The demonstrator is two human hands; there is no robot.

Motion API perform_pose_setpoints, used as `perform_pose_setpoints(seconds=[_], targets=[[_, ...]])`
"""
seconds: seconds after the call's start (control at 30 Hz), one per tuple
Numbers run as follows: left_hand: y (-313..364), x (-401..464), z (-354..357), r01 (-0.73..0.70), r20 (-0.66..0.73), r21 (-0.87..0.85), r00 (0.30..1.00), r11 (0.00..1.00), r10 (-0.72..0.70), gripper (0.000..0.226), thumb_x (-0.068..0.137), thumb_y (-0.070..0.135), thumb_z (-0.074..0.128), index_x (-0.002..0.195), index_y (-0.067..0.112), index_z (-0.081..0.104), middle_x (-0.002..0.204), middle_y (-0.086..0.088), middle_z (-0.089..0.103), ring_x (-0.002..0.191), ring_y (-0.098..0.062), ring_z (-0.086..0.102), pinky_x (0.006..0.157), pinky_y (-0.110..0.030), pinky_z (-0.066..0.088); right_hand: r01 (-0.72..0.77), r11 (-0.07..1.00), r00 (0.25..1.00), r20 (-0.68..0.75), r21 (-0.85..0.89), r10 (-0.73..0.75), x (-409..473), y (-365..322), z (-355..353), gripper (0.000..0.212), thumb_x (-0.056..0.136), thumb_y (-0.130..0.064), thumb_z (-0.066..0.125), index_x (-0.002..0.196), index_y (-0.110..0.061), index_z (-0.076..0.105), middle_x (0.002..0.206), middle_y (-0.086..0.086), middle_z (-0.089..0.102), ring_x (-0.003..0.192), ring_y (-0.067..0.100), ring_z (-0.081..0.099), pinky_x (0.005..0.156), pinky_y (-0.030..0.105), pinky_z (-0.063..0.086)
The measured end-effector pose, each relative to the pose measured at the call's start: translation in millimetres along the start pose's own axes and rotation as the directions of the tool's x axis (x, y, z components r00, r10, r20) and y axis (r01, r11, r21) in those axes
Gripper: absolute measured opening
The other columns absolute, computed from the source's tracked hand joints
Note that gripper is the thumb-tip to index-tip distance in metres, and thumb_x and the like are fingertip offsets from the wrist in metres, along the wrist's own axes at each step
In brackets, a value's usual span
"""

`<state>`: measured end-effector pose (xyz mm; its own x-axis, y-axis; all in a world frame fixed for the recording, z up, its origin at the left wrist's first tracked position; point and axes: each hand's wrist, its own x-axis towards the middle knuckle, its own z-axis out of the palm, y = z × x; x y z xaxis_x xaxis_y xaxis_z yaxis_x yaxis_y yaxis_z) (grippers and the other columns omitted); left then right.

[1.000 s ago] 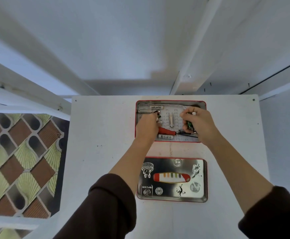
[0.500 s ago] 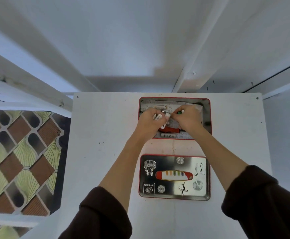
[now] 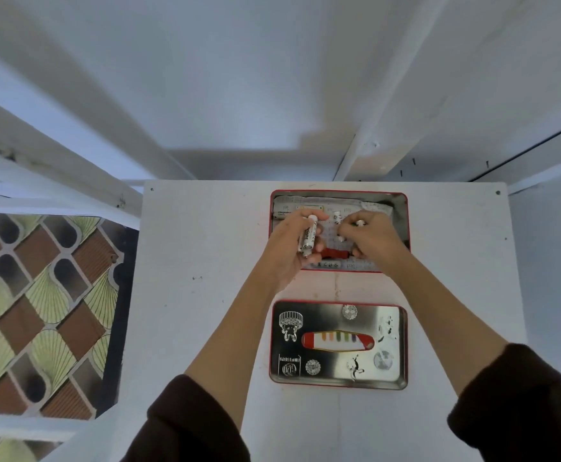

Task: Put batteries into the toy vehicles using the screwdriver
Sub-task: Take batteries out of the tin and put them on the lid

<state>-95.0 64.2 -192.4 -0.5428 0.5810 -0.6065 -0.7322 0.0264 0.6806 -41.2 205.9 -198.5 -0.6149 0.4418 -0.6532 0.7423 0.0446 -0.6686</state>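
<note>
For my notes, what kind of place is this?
Probably a home, not a workshop: a white table against a white wall, patterned floor tiles, and a tin of batteries.

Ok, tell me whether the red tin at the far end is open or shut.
Open. The red tin shows its inside, with paper and a red-handled tool; its lid lies apart, nearer the person.

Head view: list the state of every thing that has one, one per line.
Tin: open, on the table.
Lid: off, lying nearer the person.
Left hand: holding white batteries.
Right hand: curled round a small item in the tin; grip unclear.
Red-handled screwdriver: lying in the tin, unheld.
</note>
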Motion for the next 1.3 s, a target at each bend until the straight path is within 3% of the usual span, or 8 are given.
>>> perform_pose_setpoints(seconds=[0.23, 0.47, 0.57, 0.73, 0.8, 1.0, 1.13, 1.3], targets=[[-6.9, 24.4, 21.2, 0.002, -0.04, 0.263, 0.999, 0.965, 0.009, 0.014, 0.098, 0.01, 0.05, 0.084, 0.009, 0.054, 0.068, -0.003, 0.052, 0.043, -0.012, 0.05, 0.039, -0.019, 0.039, -0.015, 0.838, 0.988, 0.138, 0.546, -0.073, -17.1, 3.3, -50.4, 0.017, 0.09, -0.002, 0.044, 0.095, -0.011, 0.057, 0.067, 0.011, 0.054, 0.038, 0.013, 0.039, 0.035, 0.018, 0.03], [-27.3, 59.1, 51.8, -0.111, 0.089, 0.903, 0.993, 0.416, 0.073, 0.009, 0.088, 0.015, 0.068, 0.097, 0.014, 0.067, 0.083, -0.002, 0.059, 0.067, -0.016, 0.053, 0.067, -0.024, 0.042, 0.015, 0.747, 0.988, 0.104, 0.665, -0.112, -21.9, 11.4, -76.9, 0.021, 0.09, -0.001, 0.041, 0.098, -0.007, 0.059, 0.065, 0.011, 0.05, 0.038, 0.013, 0.038, 0.035, 0.017, 0.029], [-35.9, 66.6, 56.9, -0.175, 0.155, 0.97, 0.98, 0.168, 0.125, 0.019, 0.087, 0.023, 0.068, 0.106, 0.019, 0.066, 0.106, -0.004, 0.067, 0.09, -0.02, 0.058, 0.072, -0.026, 0.04, 0.029, 0.724, 0.987, 0.094, 0.689, -0.129, -25.4, 13.7, -81.6, 0.016, 0.091, -0.003, 0.042, 0.092, -0.009, 0.057, 0.064, 0.011, 0.05, 0.039, 0.013, 0.039, 0.036, 0.016, 0.029], [-42.4, 71.5, 59.0, -0.241, 0.234, 0.97, 0.961, 0.028, 0.149, 0.021, 0.088, 0.019, 0.066, 0.109, 0.016, 0.065, 0.118, -0.005, 0.062, 0.11, -0.024, 0.055, 0.076, -0.03, 0.039, 0.04, 0.738, 0.987, 0.091, 0.673, -0.136, -27.9, 18.4, -83.0, 0.016, 0.091, -0.004, 0.045, 0.088, -0.012, 0.058, 0.063, 0.01, 0.051, 0.04, 0.014, 0.039, 0.037, 0.017, 0.029], [-39.4, 69.8, 56.6, -0.242, 0.223, 0.964, 0.961, 0.108, 0.163, 0.02, 0.089, 0.019, 0.066, 0.107, 0.011, 0.064, 0.115, -0.008, 0.056, 0.106, -0.025, 0.054, 0.079, -0.03, 0.041, 0.054, 0.758, 0.986, 0.084, 0.65, -0.143, -27.8, 18.3, -82.6, 0.013, 0.09, -0.005, 0.05, 0.086, -0.013, 0.059, 0.062, 0.008, 0.052, 0.041, 0.015, 0.04, 0.038, 0.017, 0.03], [-3.7, 18.3, 30.0, -0.132, -0.026, 0.634, 0.981, 0.762, 0.192, 0.002, 0.096, 0.013, 0.056, 0.098, 0.012, 0.056, 0.095, -0.007, 0.066, 0.047, -0.006, 0.044, 0.04, -0.015, 0.038, 0.087, 0.879, 0.988, 0.069, 0.469, -0.135, -25.8, 5.2, -63.7, 0.017, 0.087, 0.005, 0.051, 0.086, -0.011, 0.055, 0.061, 0.008, 0.057, 0.048, 0.018, 0.057, 0.046, 0.023, 0.048], [21.1, -19.2, 1.7, -0.163, -0.107, 0.495, 0.963, 0.853, 0.247, 0.022, 0.1, 0.009, 0.045, 0.115, 0.017, 0.059, 0.085, -0.007, 0.063, 0.045, -0.004, 0.051, 0.046, -0.018, 0.045, 0.275, 0.961, 0.95, 0.148, 0.009, -0.273, -15.9, -3.5, -28.7, 0.011, 0.087, -0.002, 0.058, 0.092, -0.01, 0.063, 0.069, 0.0, 0.058, 0.048, 0.006, 0.052, 0.05, 0.019, 0.047], [30.1, -38.5, -16.8, -0.158, -0.173, 0.219, 0.965, 0.963, 0.197, 0.031, 0.099, 0.0, 0.039, 0.116, 0.01, 0.063, 0.085, -0.007, 0.064, 0.056, -0.007, 0.061, 0.043, -0.015, 0.044, 0.508, 0.706, 0.86, 0.238, -0.493, -0.452, 16.5, 0.9, 21.9, 0.024, 0.085, -0.014, 0.063, 0.108, -0.021, 0.066, 0.113, 0.0, 0.064, 0.1, 0.019, 0.057, 0.087, 0.035, 0.047]])
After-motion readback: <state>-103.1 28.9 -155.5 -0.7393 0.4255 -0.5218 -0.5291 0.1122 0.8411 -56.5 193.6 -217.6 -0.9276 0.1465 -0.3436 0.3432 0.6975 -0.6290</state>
